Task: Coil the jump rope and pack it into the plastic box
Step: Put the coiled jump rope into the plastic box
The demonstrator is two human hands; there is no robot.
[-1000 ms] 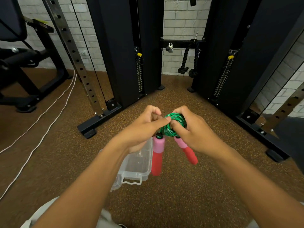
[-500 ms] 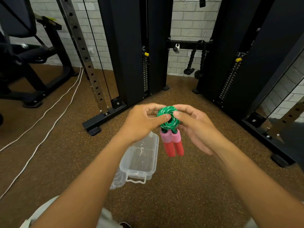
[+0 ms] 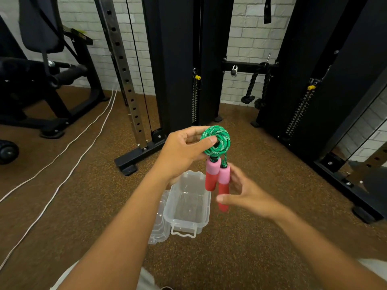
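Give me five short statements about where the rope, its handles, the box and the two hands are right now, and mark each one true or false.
1. The left hand holds the coiled green rope. True.
2. The rope already lies inside the plastic box. False: it is held in the air above the box, which holds nothing visible.
3. The two pink and red handles hang down from the coil. True.
4. The lid is closed on the box. False: the box is open, and the lid lies beside it on the floor.
5. The right hand grips the coil. False: its fingers are spread open beside the handles.
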